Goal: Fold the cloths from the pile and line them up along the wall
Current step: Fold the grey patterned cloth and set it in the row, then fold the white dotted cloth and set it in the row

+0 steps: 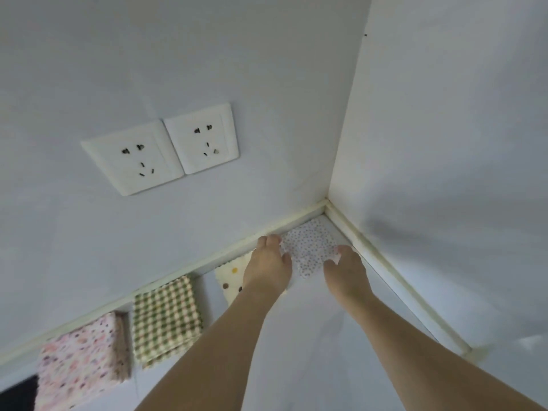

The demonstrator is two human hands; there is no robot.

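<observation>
Head view, setting: A pale worktop (311, 336) met a wall (207, 69) carrying two sockets (160, 149); a side wall (444, 143) closed the corner on the right.
Head view, row: Folded cloths lay along the foot of the wall, each just beside the next: a dark cloth (17, 393) at the frame edge, a pink speckled cloth (80, 357), a green checked cloth (166, 318) and a cream dotted cloth (229, 277), partly hidden by the left forearm.
Head view, task item: The white spotted cloth (311, 247) lay folded in the corner, at the right end of the row, close to both walls.
Head view, left hand (268, 262): It rested palm down at the cloth's left edge, fingers extended toward the wall strip and thumb touching the fabric. Whether any finger pinched the edge could not be told.
Head view, right hand (345, 264): It lay on the cloth's near right corner, fingers loosely extended over the fabric; a firm grip could not be confirmed.
Purpose: A hand on each side probably squared the cloth with the row and kept the fold flat.
Pile: Not in view.
</observation>
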